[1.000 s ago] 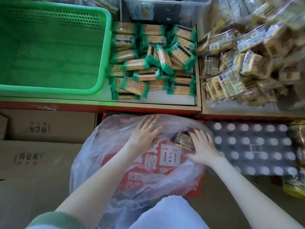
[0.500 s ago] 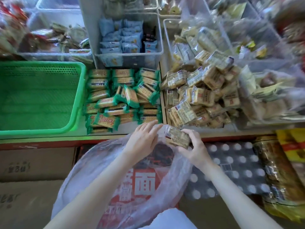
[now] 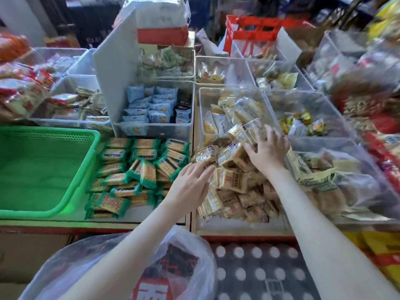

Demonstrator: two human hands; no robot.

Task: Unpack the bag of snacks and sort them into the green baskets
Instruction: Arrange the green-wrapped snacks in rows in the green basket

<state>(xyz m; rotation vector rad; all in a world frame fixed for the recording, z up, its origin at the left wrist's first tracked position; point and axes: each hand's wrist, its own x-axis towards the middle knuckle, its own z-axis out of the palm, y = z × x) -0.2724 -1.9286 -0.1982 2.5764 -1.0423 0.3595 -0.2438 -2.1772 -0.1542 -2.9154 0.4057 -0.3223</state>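
A clear plastic bag (image 3: 190,254) with red printed packaging inside lies open at the bottom, under my forearms. My right hand (image 3: 269,151) reaches over the pile of brown snack packets (image 3: 233,185) and grips one brown packet (image 3: 243,131) at the pile's far side. My left hand (image 3: 190,185) hovers with straight fingers at the pile's left edge, its fingertips close to a packet, holding nothing. An empty green basket (image 3: 43,135) stands at the left. Between the basket and the brown pile lie several green-wrapped snack packets (image 3: 140,169).
Behind the piles stand clear bins, one with blue packets (image 3: 155,109), others with mixed snacks (image 3: 303,122). A dotted wrapped pack (image 3: 259,276) lies beside the bag. Cardboard boxes (image 3: 28,254) sit at lower left, a red crate (image 3: 259,27) at the back.
My right hand has lifted the brown packet out of the bag and carried it up to the brown pile. My left hand has left the bag and moved up to the pile's edge.
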